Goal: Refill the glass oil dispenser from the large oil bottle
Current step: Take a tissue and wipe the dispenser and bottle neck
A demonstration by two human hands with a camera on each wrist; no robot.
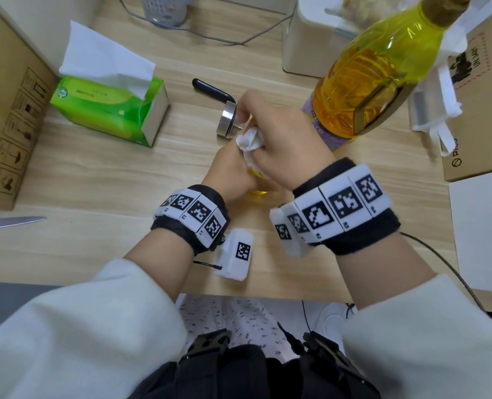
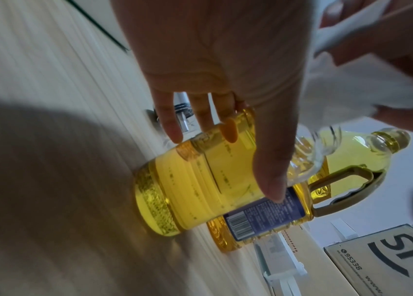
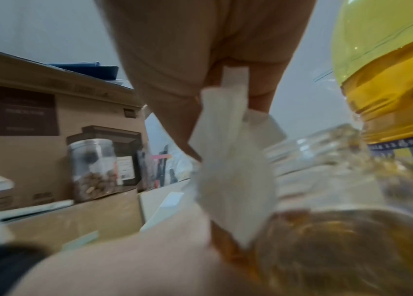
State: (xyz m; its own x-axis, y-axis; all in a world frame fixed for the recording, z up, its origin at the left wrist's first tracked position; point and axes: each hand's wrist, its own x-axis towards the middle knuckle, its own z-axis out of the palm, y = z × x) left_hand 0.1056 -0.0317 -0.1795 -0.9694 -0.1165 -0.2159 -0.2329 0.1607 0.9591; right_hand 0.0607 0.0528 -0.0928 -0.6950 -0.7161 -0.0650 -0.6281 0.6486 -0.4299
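Observation:
The glass oil dispenser point(image 2: 195, 190) stands on the wooden table point(image 1: 95, 182), filled with yellow oil and without its lid. My left hand point(image 1: 233, 171) grips its body, thumb in front and fingers behind. My right hand point(image 1: 282, 139) pinches a crumpled white tissue point(image 1: 250, 141) against the dispenser's top; the neck is hidden under the hands. In the head view only a yellow sliver of the dispenser point(image 1: 257, 192) shows. The large oil bottle point(image 1: 377, 82) stands upright just behind and right of it. The steel lid with a black handle point(image 1: 227, 119) lies on the table behind my hands.
A green tissue box point(image 1: 109, 108) sits at the back left beside a cardboard box point(image 1: 8, 125). A knife blade point(image 1: 11, 221) pokes in from the left edge. A white appliance point(image 1: 311, 38) and more boxes point(image 1: 483, 110) crowd the back right. A white marker block point(image 1: 236, 254) lies near the front edge.

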